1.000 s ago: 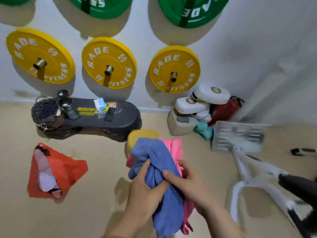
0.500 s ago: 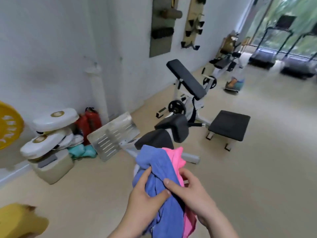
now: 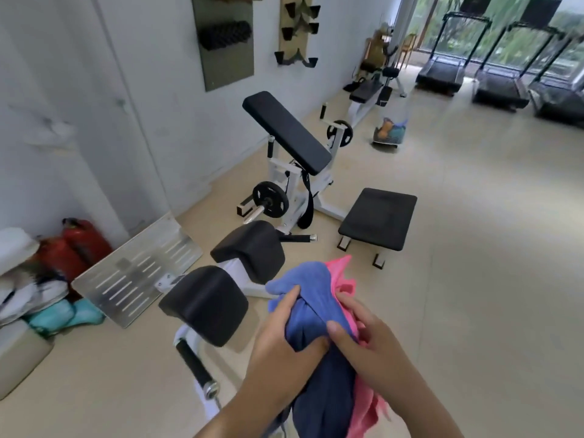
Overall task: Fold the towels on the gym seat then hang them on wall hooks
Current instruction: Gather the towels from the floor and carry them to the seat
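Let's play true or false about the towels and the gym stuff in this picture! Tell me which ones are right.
1. Both hands hold the towels. True: the left hand and right hand grip the bundle.
2. The blue towel is neatly folded. False: it is bunched up.
3. A pink towel sits beside the blue one. True.
4. The towels lie on the flat black seat. False: they are held in the air.
5. The treadmills stand by the window. True.
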`<act>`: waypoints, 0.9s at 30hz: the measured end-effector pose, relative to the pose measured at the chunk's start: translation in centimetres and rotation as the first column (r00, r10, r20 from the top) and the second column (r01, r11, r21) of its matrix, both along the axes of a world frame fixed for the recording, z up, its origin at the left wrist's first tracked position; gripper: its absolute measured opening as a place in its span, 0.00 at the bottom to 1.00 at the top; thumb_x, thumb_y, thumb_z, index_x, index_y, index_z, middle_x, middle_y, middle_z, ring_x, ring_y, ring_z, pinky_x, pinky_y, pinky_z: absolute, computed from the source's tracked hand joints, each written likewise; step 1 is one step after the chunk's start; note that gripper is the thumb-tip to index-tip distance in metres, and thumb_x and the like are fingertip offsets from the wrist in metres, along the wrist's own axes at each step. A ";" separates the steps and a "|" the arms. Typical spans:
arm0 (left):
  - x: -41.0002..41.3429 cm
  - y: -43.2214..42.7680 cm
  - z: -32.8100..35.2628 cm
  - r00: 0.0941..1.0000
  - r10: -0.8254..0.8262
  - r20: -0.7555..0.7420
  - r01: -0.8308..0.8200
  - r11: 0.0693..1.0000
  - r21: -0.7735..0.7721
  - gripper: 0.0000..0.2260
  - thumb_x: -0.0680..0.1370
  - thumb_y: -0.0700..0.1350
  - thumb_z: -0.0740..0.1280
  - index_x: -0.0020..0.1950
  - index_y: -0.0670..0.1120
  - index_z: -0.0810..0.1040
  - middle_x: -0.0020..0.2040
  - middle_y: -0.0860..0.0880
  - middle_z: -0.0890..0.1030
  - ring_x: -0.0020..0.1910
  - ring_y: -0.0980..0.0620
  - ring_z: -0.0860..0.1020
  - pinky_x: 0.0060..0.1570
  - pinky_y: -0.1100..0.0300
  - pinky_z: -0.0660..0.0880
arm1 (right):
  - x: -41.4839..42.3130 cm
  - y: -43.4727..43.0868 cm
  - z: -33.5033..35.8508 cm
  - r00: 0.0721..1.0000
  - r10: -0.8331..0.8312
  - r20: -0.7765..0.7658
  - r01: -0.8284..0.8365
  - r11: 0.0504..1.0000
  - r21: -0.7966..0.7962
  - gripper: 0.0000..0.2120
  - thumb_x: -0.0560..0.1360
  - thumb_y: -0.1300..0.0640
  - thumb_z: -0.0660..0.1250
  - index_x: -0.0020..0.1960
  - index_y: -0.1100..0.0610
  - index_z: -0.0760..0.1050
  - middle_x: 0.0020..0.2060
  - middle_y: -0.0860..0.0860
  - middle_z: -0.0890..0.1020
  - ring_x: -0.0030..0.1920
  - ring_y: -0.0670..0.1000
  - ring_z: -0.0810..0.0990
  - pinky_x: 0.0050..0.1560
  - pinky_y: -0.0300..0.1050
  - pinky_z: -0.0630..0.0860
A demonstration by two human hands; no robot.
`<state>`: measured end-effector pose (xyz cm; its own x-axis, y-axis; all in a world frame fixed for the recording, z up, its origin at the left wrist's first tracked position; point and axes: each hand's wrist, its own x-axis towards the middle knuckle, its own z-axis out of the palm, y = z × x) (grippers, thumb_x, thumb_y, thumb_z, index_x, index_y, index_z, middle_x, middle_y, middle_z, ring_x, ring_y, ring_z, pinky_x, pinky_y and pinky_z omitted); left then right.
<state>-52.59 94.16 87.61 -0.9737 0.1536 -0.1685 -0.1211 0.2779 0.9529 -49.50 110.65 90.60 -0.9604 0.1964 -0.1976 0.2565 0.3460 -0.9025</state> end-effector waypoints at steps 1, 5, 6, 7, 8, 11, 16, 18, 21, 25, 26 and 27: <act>-1.8 0.8 -0.4 1.000 -0.011 -0.009 0.011 1.000 -0.011 0.39 0.71 0.51 0.79 0.77 0.64 0.65 0.66 0.64 0.76 0.62 0.67 0.77 0.54 0.73 0.75 | -1.9 1.4 -0.3 1.000 0.008 0.017 -0.008 1.000 0.007 0.23 0.78 0.50 0.71 0.70 0.36 0.72 0.58 0.26 0.79 0.61 0.36 0.80 0.67 0.47 0.77; -10.2 5.1 -0.5 0.998 -0.063 0.006 0.063 0.998 -0.003 0.35 0.74 0.45 0.77 0.74 0.66 0.66 0.63 0.64 0.77 0.58 0.68 0.78 0.48 0.80 0.73 | -9.8 6.3 -0.1 0.998 0.053 0.039 -0.055 0.997 0.055 0.25 0.78 0.57 0.71 0.65 0.31 0.72 0.55 0.35 0.83 0.55 0.39 0.83 0.59 0.42 0.81; -12.4 6.3 -0.2 0.997 -0.079 0.000 0.079 0.997 0.006 0.34 0.74 0.44 0.76 0.73 0.66 0.66 0.61 0.65 0.78 0.57 0.70 0.78 0.47 0.80 0.72 | -11.9 7.4 0.0 0.996 0.073 0.046 -0.076 0.994 0.073 0.27 0.78 0.58 0.71 0.66 0.31 0.71 0.57 0.36 0.82 0.57 0.39 0.82 0.60 0.43 0.81; -14.4 7.4 -0.3 0.996 -0.084 -0.003 0.084 0.996 0.017 0.33 0.75 0.42 0.75 0.71 0.68 0.66 0.57 0.66 0.79 0.54 0.71 0.78 0.46 0.79 0.72 | -13.9 8.5 0.0 0.994 0.103 0.045 -0.106 0.990 0.089 0.29 0.77 0.59 0.70 0.68 0.32 0.70 0.60 0.36 0.81 0.60 0.39 0.81 0.62 0.44 0.80; -16.4 8.3 -0.4 0.996 -0.086 0.002 0.086 0.996 0.026 0.31 0.75 0.41 0.75 0.68 0.69 0.67 0.53 0.68 0.80 0.53 0.72 0.79 0.46 0.78 0.74 | -15.9 9.3 -0.1 0.991 0.123 0.044 -0.127 0.987 0.098 0.31 0.75 0.60 0.69 0.71 0.35 0.69 0.63 0.36 0.79 0.63 0.39 0.79 0.65 0.46 0.79; -21.4 9.9 -0.1 0.999 -0.041 0.019 0.041 0.999 -0.003 0.32 0.75 0.41 0.75 0.63 0.73 0.67 0.50 0.76 0.79 0.53 0.75 0.77 0.46 0.77 0.74 | -21.4 10.9 0.1 0.983 0.185 0.023 -0.186 0.976 0.110 0.38 0.66 0.57 0.66 0.74 0.38 0.67 0.67 0.39 0.75 0.67 0.40 0.75 0.67 0.47 0.77; -29.8 10.6 -3.0 0.996 0.088 0.020 -0.087 0.994 -0.062 0.36 0.74 0.49 0.75 0.73 0.71 0.60 0.63 0.71 0.75 0.62 0.71 0.75 0.53 0.81 0.68 | -32.9 12.3 -2.6 0.913 0.407 0.032 -0.408 0.903 0.136 0.40 0.68 0.62 0.72 0.75 0.40 0.64 0.69 0.43 0.72 0.66 0.30 0.70 0.59 0.23 0.69; -32.5 10.2 -4.2 0.985 0.168 0.041 -0.165 0.984 -0.075 0.35 0.74 0.50 0.74 0.75 0.68 0.61 0.66 0.70 0.72 0.63 0.70 0.73 0.55 0.80 0.68 | -37.8 12.3 -4.5 0.857 0.513 0.044 -0.513 0.846 0.147 0.39 0.68 0.59 0.73 0.72 0.35 0.62 0.68 0.40 0.71 0.65 0.24 0.66 0.58 0.19 0.66; -35.2 9.7 -5.9 0.939 0.324 0.114 -0.319 0.946 -0.060 0.34 0.76 0.48 0.74 0.72 0.69 0.59 0.61 0.75 0.67 0.54 0.82 0.70 0.50 0.82 0.69 | -44.5 11.3 -6.8 0.743 0.661 0.110 -0.670 0.730 0.134 0.39 0.66 0.54 0.75 0.66 0.27 0.61 0.62 0.42 0.75 0.61 0.28 0.73 0.59 0.26 0.72; -37.8 9.1 -7.2 0.848 0.504 0.164 -0.497 0.864 -0.085 0.33 0.76 0.48 0.74 0.68 0.72 0.57 0.63 0.69 0.69 0.59 0.71 0.72 0.56 0.75 0.70 | -50.5 8.7 -9.4 0.569 0.812 0.134 -0.822 0.563 0.081 0.39 0.62 0.46 0.73 0.66 0.24 0.61 0.68 0.36 0.71 0.69 0.36 0.72 0.71 0.42 0.71; -38.5 8.9 -7.5 0.830 0.533 0.164 -0.527 0.846 -0.078 0.32 0.76 0.47 0.73 0.67 0.72 0.58 0.62 0.70 0.69 0.57 0.74 0.72 0.57 0.75 0.71 | -51.6 8.0 -9.9 0.550 0.825 0.132 -0.834 0.550 0.040 0.39 0.62 0.46 0.73 0.67 0.25 0.62 0.69 0.36 0.70 0.69 0.34 0.70 0.72 0.41 0.71; -39.1 8.5 -7.5 0.808 0.564 0.173 -0.558 0.825 -0.083 0.31 0.77 0.45 0.73 0.67 0.72 0.60 0.60 0.73 0.68 0.54 0.79 0.72 0.54 0.77 0.71 | -52.6 7.2 -10.2 0.537 0.835 0.122 -0.842 0.540 0.009 0.40 0.62 0.47 0.73 0.69 0.27 0.62 0.70 0.37 0.70 0.69 0.32 0.70 0.72 0.41 0.71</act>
<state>-91.70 102.62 80.10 -0.8402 -0.4173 -0.3463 -0.4336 0.1335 0.8912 -102.09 117.82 80.45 -0.6696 -0.6742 -0.3117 -0.1009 0.4983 -0.8611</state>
